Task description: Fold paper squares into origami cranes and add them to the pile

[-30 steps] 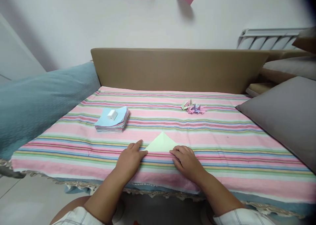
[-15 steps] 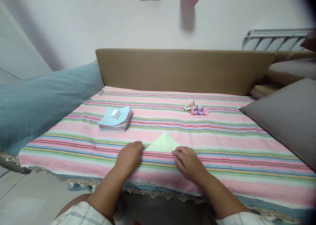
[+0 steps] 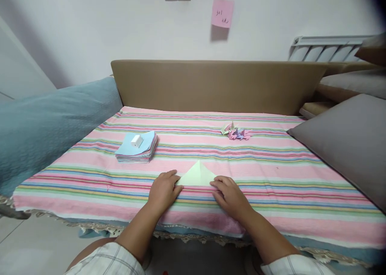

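Observation:
A pale green paper folded into a triangle (image 3: 197, 175) lies on the striped cloth (image 3: 271, 174) near its front edge, apex pointing away from me. My left hand (image 3: 163, 191) rests palm down with its fingertips on the triangle's left corner. My right hand (image 3: 229, 195) lies palm down with its fingers spread on the right corner. Neither hand lifts the paper; both press it against the cloth.
A stack of coloured paper squares (image 3: 137, 147) with a small white block (image 3: 136, 140) on top sits at the left. Several small folded paper figures (image 3: 236, 132) lie at the back. A blue cushion (image 3: 45, 122) flanks the left, a grey cushion (image 3: 350, 142) the right; a pink note (image 3: 222, 13) hangs on the wall.
My left hand has shifted slightly right onto the triangle's left corner. The view swayed, and the pink note on the wall has settled flat.

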The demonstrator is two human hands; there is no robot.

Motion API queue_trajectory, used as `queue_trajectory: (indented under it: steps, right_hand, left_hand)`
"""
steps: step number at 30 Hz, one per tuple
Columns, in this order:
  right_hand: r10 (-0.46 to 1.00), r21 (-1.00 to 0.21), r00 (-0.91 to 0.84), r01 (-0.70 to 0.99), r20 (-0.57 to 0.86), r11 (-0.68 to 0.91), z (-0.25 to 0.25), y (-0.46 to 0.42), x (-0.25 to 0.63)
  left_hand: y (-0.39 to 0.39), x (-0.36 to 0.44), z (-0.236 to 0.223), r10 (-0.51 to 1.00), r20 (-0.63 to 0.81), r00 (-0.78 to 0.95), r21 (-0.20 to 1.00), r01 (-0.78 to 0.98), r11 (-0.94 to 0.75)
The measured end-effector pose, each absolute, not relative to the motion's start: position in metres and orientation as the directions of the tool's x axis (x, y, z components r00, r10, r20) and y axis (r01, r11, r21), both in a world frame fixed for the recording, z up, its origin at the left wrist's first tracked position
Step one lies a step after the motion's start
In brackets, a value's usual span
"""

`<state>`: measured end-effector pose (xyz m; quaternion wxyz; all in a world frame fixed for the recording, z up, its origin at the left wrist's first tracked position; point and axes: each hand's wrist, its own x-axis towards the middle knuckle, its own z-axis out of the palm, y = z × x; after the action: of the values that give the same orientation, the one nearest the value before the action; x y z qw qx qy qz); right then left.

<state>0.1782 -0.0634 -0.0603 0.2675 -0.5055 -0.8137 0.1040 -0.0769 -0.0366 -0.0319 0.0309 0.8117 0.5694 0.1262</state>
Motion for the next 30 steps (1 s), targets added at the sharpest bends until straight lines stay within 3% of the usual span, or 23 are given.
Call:
queue_trajectory:
  steps: [8,17,24,30]
  right_hand:
    - [0.94,-0.416,-0.154,0.866,0.305,0.277,-0.066,-0.056,0.184]
    - [0.917,-0.434,-0.111,0.855,0.383,0.285,-0.064,-0.056,0.181]
    - [0.88,-0.475,-0.138,0.798,0.455,0.371,-0.058,-0.057,0.18]
    - [0.862,-0.427,-0.253,0.785,0.439,0.448,-0.062,-0.06,0.18]
  left_hand:
    - [-0.036,-0.077,-0.036,0.928,0.21,0.307,0.268,0.895,-0.357]
    - [-0.037,-0.073,-0.038,0.9,0.258,0.352,0.402,0.808,-0.431]
    - [-0.041,-0.07,-0.046,0.848,0.283,0.448,0.347,0.776,-0.526]
    - [-0.042,-0.069,-0.047,0.819,0.31,0.482,0.285,0.775,-0.564]
